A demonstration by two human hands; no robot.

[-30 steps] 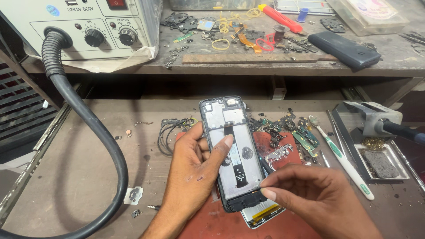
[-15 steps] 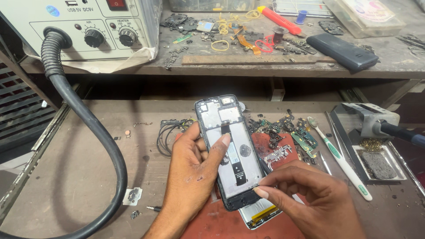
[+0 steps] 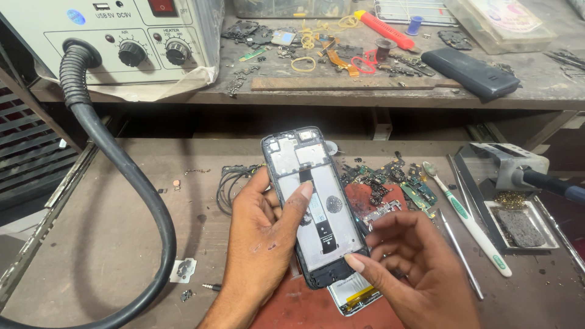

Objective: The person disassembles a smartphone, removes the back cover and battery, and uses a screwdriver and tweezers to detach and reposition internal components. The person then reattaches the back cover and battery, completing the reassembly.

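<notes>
My left hand (image 3: 259, 247) holds an opened phone frame (image 3: 314, 201) upright over the bench, its thumb pressed on the pale inner plate beside a black flex strip. The frame is dark, with silver shields at its top end. My right hand (image 3: 408, 268) pinches the frame's lower right corner with thumb and fingertips. Under the frame's bottom end lies a flat silver battery with a yellow tab (image 3: 356, 297), resting on a red mat (image 3: 292, 307).
A hot-air station (image 3: 116, 36) stands on the upper shelf at left, its black hose (image 3: 131, 183) looping down across the bench. Loose circuit boards (image 3: 396, 183), a toothbrush (image 3: 469, 219), tweezers (image 3: 460, 253), a soldering iron stand (image 3: 506, 176) and a black phone (image 3: 469, 73) lie about.
My right hand has shifted from the frame's bottom edge up to its lower right corner. The frame has tilted slightly and moved a little nearer the camera.
</notes>
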